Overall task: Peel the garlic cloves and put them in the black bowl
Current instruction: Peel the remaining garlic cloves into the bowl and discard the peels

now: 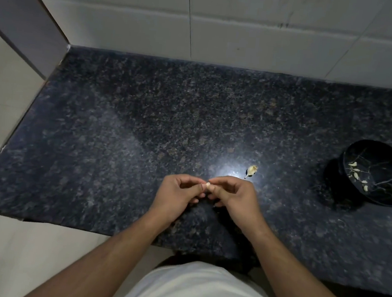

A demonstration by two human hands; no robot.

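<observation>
Garlic clove (208, 186) pinched between both grips (fingertips meeting).

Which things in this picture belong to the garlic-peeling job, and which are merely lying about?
Belonging to the job:
- garlic clove, pinched between left hand and right hand
- black bowl with pale cloves inside
- garlic piece on the counter

Merely there:
- granite counter
- tiled wall

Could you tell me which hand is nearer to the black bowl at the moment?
The right hand. It lies between the left hand and the black bowl, which stands apart, farther right on the counter.
</observation>
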